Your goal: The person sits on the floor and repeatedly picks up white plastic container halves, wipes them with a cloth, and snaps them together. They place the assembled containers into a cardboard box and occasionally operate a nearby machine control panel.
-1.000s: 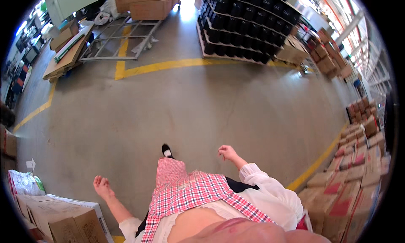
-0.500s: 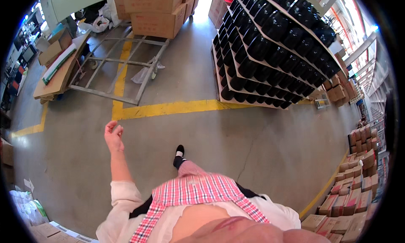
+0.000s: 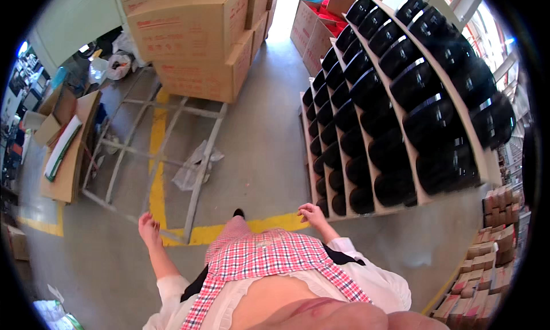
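Observation:
My left hand [image 3: 150, 230] hangs at my left side with loosely bent fingers, holding nothing. It is nearest to the near corner of a grey metal frame [image 3: 195, 192] lying low on the floor. In front of me on the right, my right hand [image 3: 312, 214] is held out, its fingers lightly curled and nothing seen in them. Just beyond it rises a tall stack of glossy black rounded containers [image 3: 366, 123], set in layers between tan boards [image 3: 395, 112]. My right hand looks apart from the stack.
Large brown cartons [image 3: 189, 43] stand on the frame's far end. A crumpled plastic bag [image 3: 192, 168] lies by its right rail. Flattened cardboard [image 3: 74, 152] leans at left. A floor passage [image 3: 252, 141] runs between frame and stack. More cartons [image 3: 472, 278] fill the right side.
I have moved forward, so the frame, cartons and black stack are closer. My right hand has come into view; my left hand is lower in the picture.

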A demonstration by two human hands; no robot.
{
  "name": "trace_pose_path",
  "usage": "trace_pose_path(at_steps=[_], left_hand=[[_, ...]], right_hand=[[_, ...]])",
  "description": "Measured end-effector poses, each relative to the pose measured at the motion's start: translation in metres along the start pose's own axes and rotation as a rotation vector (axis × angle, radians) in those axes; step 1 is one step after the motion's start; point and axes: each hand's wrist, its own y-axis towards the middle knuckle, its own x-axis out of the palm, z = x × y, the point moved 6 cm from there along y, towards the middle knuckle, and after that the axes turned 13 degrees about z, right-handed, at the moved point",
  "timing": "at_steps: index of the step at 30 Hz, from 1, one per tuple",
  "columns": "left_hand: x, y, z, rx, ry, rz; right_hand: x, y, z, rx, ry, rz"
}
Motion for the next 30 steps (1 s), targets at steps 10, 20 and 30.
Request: trace_pose_path(at_steps=[10,20,30], left_hand=[[0.68,-0.018,0.058,0.283,0.284,-0.702],[1.02,0.087,0.03,0.083,0.349,-0.563],[1.515,0.138,-0.004,-0.174,0.243,-0.784]], right_hand=[[-0.117,0.324,-0.051,0.341,-0.016,0.335],[-0.112,0.812,-0.361,0.093,0.073,0.142],[-0.219,1.163,-0.483,0.35,0.186,0.288]])
